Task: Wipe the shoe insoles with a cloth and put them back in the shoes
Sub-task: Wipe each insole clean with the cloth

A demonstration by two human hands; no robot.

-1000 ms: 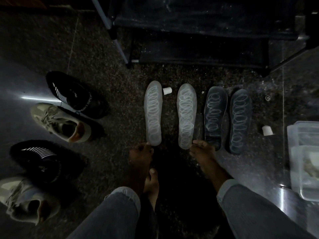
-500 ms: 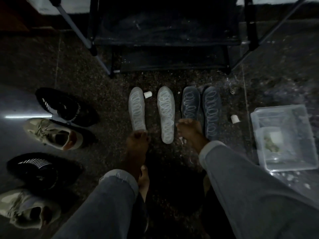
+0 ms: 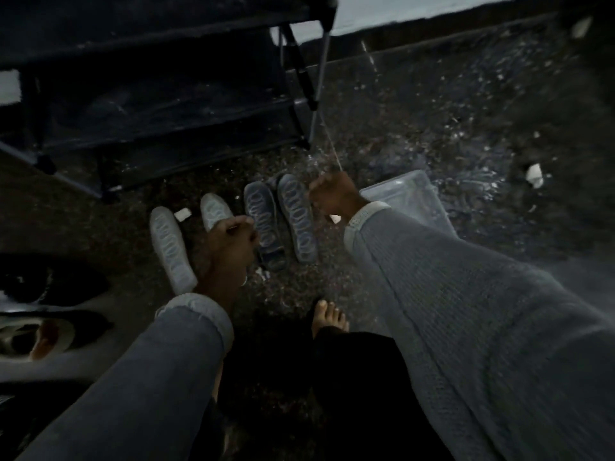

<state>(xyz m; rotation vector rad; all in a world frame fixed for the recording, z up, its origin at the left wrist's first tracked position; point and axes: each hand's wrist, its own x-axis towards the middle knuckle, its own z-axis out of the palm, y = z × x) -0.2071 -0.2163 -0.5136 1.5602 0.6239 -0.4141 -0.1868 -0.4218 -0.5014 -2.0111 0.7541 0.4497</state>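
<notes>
1. Since the earlier frames the view has swung right and tilted. The right hand (image 3: 334,194) has left the heel of the dark insoles and now hangs near the clear plastic tub (image 3: 419,197). The left hand (image 3: 233,241) has shifted from the outer pale insole to over the second one.
2. Progress, as I judge it: barely begun. All four insoles lie on the floor, none back in a shoe, and no cloth is visible in either hand.
3. Both hands look loosely curled; motion blur leaves it unclear whether they hold anything.
4. The pale insoles (image 3: 171,251) and dark insoles (image 3: 298,221) lie side by side before the rack (image 3: 149,94), each printed with a chain of ovals.
5. A shoe (image 3: 40,334) sits at the left edge, well apart.
</notes>
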